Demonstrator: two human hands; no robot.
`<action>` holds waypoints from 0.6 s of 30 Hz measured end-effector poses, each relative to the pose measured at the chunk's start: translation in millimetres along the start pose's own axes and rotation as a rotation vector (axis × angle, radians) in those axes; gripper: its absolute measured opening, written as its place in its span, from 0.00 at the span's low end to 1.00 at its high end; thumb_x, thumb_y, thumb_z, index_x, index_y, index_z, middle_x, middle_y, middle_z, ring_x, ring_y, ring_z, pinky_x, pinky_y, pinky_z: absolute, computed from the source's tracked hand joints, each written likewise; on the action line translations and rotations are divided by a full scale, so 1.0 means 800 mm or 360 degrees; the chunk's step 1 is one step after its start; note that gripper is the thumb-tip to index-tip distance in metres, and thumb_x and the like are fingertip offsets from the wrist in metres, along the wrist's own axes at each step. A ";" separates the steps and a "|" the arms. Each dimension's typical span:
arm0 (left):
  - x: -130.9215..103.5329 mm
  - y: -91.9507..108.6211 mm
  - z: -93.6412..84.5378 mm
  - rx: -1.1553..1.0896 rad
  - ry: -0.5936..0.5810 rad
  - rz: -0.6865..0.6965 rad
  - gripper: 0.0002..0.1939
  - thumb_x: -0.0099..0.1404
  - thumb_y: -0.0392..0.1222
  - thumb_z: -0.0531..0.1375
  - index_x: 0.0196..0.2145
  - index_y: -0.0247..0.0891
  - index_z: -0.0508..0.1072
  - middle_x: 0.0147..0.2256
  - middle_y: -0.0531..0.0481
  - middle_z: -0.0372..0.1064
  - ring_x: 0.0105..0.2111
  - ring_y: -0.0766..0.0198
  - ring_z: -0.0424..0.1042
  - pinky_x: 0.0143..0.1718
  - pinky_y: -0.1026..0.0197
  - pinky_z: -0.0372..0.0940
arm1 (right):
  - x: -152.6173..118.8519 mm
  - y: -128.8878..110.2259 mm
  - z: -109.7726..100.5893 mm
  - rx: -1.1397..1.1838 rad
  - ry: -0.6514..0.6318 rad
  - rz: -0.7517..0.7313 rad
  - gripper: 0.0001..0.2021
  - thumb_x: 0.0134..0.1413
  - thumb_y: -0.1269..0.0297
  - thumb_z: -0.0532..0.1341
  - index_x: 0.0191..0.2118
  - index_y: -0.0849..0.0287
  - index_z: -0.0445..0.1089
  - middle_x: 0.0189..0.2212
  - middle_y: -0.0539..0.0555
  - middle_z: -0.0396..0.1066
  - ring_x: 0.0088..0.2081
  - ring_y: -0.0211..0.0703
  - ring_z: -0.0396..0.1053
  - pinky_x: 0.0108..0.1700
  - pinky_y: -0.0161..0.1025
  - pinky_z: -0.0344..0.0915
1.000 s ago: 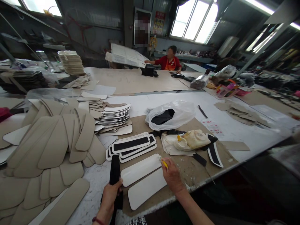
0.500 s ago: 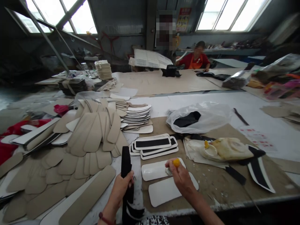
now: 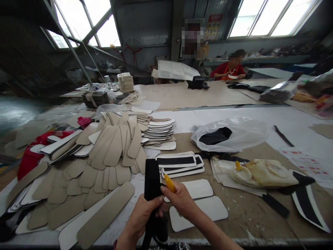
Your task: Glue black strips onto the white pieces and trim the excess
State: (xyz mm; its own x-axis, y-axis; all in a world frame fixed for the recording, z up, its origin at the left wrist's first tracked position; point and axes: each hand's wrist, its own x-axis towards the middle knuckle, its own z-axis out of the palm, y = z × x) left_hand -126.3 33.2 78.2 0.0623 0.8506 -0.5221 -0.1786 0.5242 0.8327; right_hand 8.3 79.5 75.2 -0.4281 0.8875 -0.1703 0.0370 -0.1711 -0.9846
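My left hand (image 3: pixel 142 213) is closed around a bundle of black strips (image 3: pixel 152 178), held upright in front of me. In my right hand (image 3: pixel 182 201) is a yellow-handled brush (image 3: pixel 169 183); its working end is hidden behind my fingers. The right fingertips also meet the right edge of the black strips. Under and beyond the right hand lies a white rounded panel (image 3: pixel 200 188), with a second white panel (image 3: pixel 203 212) nearer to me. Behind them rests a small pile of white pieces with black centres (image 3: pixel 177 160).
Many beige rounded pieces (image 3: pixel 109 146) cover the left side. A clear plastic bag (image 3: pixel 247 133) with black material stands behind the brown board (image 3: pixel 234 225). A yellowed plastic container (image 3: pixel 270 173) lies at right. Across the far table (image 3: pixel 166 93) sits a person in red (image 3: pixel 230 71).
My right hand has moved left from the white panel to the black strips, tilting the yellow handle. The left hand has shifted slightly right in view. The view has turned a little left.
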 end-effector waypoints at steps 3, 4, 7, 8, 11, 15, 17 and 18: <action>-0.003 0.001 0.005 0.0015 0.0028 0.0016 0.17 0.51 0.51 0.61 0.24 0.31 0.73 0.20 0.46 0.68 0.20 0.67 0.62 0.23 0.65 0.54 | 0.000 -0.001 -0.017 -0.0267 0.0221 -0.0159 0.11 0.48 0.58 0.56 0.21 0.58 0.61 0.17 0.45 0.58 0.22 0.34 0.55 0.25 0.32 0.55; -0.003 0.000 0.007 0.0021 0.0050 0.0023 0.17 0.51 0.52 0.61 0.24 0.31 0.74 0.21 0.45 0.69 0.20 0.67 0.63 0.23 0.65 0.55 | 0.000 -0.001 -0.022 -0.0306 0.0279 -0.0179 0.11 0.48 0.58 0.57 0.21 0.58 0.62 0.17 0.45 0.58 0.22 0.34 0.55 0.25 0.32 0.54; -0.003 -0.002 0.015 -0.0003 0.0173 0.0035 0.18 0.50 0.52 0.61 0.24 0.31 0.73 0.23 0.44 0.70 0.20 0.66 0.64 0.22 0.65 0.55 | -0.001 0.005 -0.029 -0.0165 0.0299 -0.0081 0.11 0.48 0.55 0.57 0.25 0.58 0.64 0.16 0.44 0.56 0.20 0.33 0.53 0.23 0.31 0.54; -0.002 -0.003 0.018 -0.0027 0.0224 0.0046 0.18 0.50 0.52 0.62 0.24 0.31 0.73 0.23 0.44 0.70 0.20 0.66 0.64 0.22 0.64 0.55 | -0.002 0.008 -0.030 -0.0080 0.0269 -0.0020 0.11 0.47 0.55 0.58 0.26 0.58 0.64 0.16 0.43 0.55 0.19 0.32 0.53 0.22 0.31 0.53; 0.002 -0.004 0.029 -0.0071 0.0315 0.0070 0.17 0.49 0.51 0.63 0.25 0.31 0.73 0.22 0.44 0.70 0.18 0.66 0.64 0.20 0.64 0.55 | -0.008 0.020 -0.028 0.0092 0.0175 0.0099 0.12 0.44 0.55 0.61 0.24 0.58 0.62 0.15 0.42 0.54 0.16 0.30 0.50 0.18 0.30 0.50; 0.003 -0.011 0.041 0.0014 0.0321 0.0035 0.17 0.49 0.51 0.63 0.24 0.30 0.73 0.19 0.45 0.69 0.19 0.65 0.65 0.21 0.64 0.56 | -0.010 0.022 -0.037 0.0268 0.0339 0.0170 0.14 0.44 0.52 0.60 0.26 0.58 0.61 0.14 0.41 0.52 0.14 0.29 0.48 0.15 0.29 0.48; 0.002 -0.020 0.046 0.0074 0.0336 0.0014 0.17 0.49 0.51 0.63 0.25 0.30 0.74 0.21 0.44 0.71 0.20 0.64 0.66 0.22 0.63 0.57 | -0.009 0.016 -0.046 0.0415 0.0489 0.0230 0.16 0.42 0.51 0.61 0.28 0.58 0.61 0.15 0.41 0.54 0.15 0.29 0.51 0.15 0.28 0.51; 0.001 -0.025 0.049 0.0111 0.0331 0.0004 0.17 0.49 0.51 0.62 0.25 0.31 0.74 0.22 0.44 0.71 0.20 0.64 0.66 0.23 0.63 0.58 | -0.008 0.012 -0.050 0.0485 0.0543 0.0248 0.17 0.41 0.50 0.62 0.29 0.58 0.61 0.17 0.42 0.56 0.17 0.30 0.54 0.16 0.28 0.54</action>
State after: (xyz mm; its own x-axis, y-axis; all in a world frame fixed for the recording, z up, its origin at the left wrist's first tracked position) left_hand -84.3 25.2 68.4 -0.1435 0.8288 -0.5409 -0.1096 0.5299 0.8410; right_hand 47.6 88.9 64.9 -0.1157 0.9224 -0.3684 -0.2110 -0.3852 -0.8984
